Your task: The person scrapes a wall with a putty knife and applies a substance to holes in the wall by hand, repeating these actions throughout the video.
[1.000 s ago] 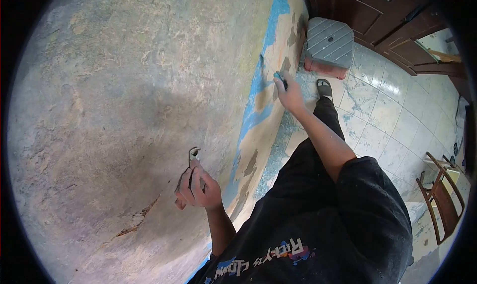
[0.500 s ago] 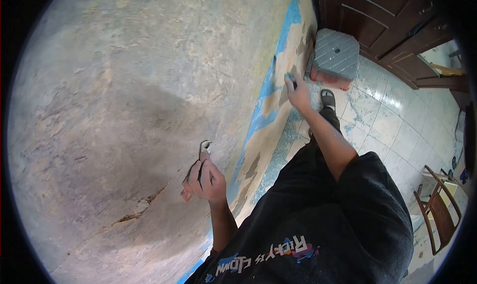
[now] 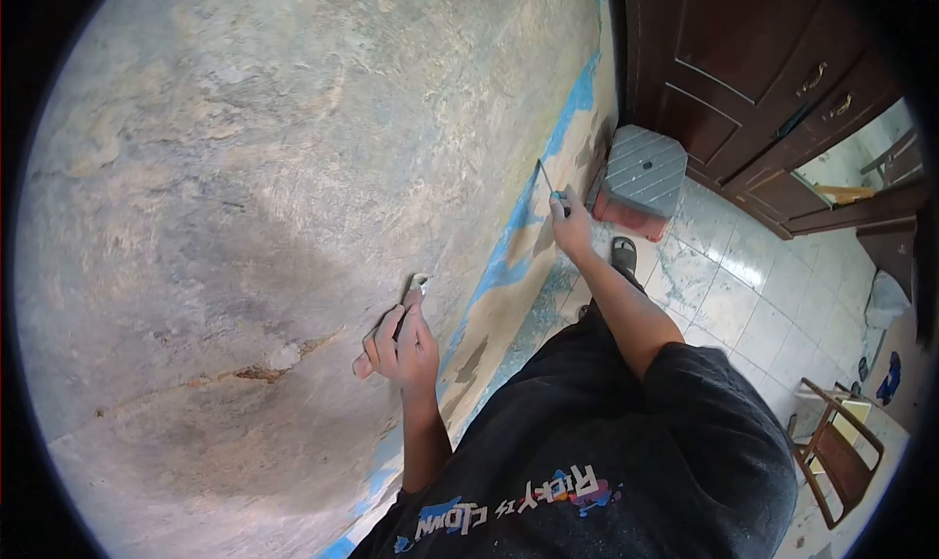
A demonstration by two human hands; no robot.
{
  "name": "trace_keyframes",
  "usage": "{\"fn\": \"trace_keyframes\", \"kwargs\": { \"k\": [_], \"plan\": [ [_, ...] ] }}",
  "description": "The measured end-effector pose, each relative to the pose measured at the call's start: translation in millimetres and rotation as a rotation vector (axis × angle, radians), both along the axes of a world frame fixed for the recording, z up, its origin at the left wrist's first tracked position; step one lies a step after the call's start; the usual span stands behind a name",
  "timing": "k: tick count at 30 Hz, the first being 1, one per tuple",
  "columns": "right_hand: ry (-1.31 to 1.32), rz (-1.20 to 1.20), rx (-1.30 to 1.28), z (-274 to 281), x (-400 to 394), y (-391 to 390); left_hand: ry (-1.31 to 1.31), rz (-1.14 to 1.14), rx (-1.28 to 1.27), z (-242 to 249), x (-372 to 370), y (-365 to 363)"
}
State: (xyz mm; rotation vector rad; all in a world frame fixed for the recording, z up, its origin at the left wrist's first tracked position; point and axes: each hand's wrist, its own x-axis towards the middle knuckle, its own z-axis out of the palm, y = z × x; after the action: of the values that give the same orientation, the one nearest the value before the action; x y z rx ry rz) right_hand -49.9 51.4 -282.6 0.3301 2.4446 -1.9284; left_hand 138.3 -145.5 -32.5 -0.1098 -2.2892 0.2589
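My right hand (image 3: 571, 228) is closed around the handle of a scraper (image 3: 546, 178). Its thin blade, seen nearly edge-on, reaches the border of the blue paint strip (image 3: 509, 273) on the wall. Lower down, in front of the bare grey wall (image 3: 323, 148), is my left hand (image 3: 403, 352), its fingers bent. A small pale piece (image 3: 419, 284) shows at its fingertips; its exact kind cannot be made out. A crack with broken plaster (image 3: 262, 371) runs across the wall to the left of this hand.
A grey-topped step stool (image 3: 643, 168) with a reddish side stands by the wall's foot, near my sandalled foot (image 3: 624, 254). Behind it are dark wooden cabinet doors (image 3: 719, 45). Paint flakes litter the tiled floor (image 3: 729, 266). A wooden chair (image 3: 846, 451) is at the lower right.
The view has shifted. My right hand has turned the scraper so its blade shows against the blue paint's edge. My left hand has moved slightly along the wall with the pale piece.
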Motion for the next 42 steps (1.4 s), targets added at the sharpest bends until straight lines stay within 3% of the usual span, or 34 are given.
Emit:
{"fn": "trace_keyframes", "kwargs": {
  "k": [8,11,14,17,20,23,27,30,34,36,39,42],
  "plan": [
    [0.027,-0.019,-0.073,-11.9,12.7,-8.0,-0.050,0.007,0.000,4.1,1.2,3.3],
    [0.035,-0.044,0.003,-17.1,-25.3,-0.1,-0.074,0.012,-0.050,8.5,4.3,3.7],
    [0.074,-0.025,0.023,-6.0,-16.8,7.6,-0.073,0.002,-0.031,4.6,4.9,3.1],
    [0.094,0.005,-0.118,-10.7,22.9,-8.7,-0.055,0.002,-0.002,5.7,2.7,3.0],
    [0.056,-0.071,0.042,-11.3,-3.3,-7.2,-0.075,0.014,0.000,6.2,7.5,1.6],
    [0.001,-0.001,0.011,-18.7,-48.3,11.9,-0.054,-0.012,0.026,1.6,6.0,-1.3],
    [0.136,-0.016,0.056,-13.4,2.3,-2.7,-0.007,-0.005,-0.004,0.0,5.9,-2.8],
    [0.164,-0.029,-0.076,-7.1,18.8,-18.7,0.012,0.022,-0.034,8.3,6.8,3.2],
    [0.118,-0.113,0.023,-25.8,-82.4,0.4,0.050,-0.006,-0.007,0.5,3.3,-3.7],
    [-0.320,-0.019,-0.317,-0.5,-125.1,27.4,0.069,0.012,-0.026,6.9,5.4,0.8],
    [-0.373,0.020,-0.253,31.2,-134.0,59.7,0.049,0.016,-0.020,6.2,7.6,-2.4],
    [-0.549,0.075,-0.310,8.9,-118.7,87.0,0.055,0.030,0.047,11.8,5.1,3.7]
  ]
}}
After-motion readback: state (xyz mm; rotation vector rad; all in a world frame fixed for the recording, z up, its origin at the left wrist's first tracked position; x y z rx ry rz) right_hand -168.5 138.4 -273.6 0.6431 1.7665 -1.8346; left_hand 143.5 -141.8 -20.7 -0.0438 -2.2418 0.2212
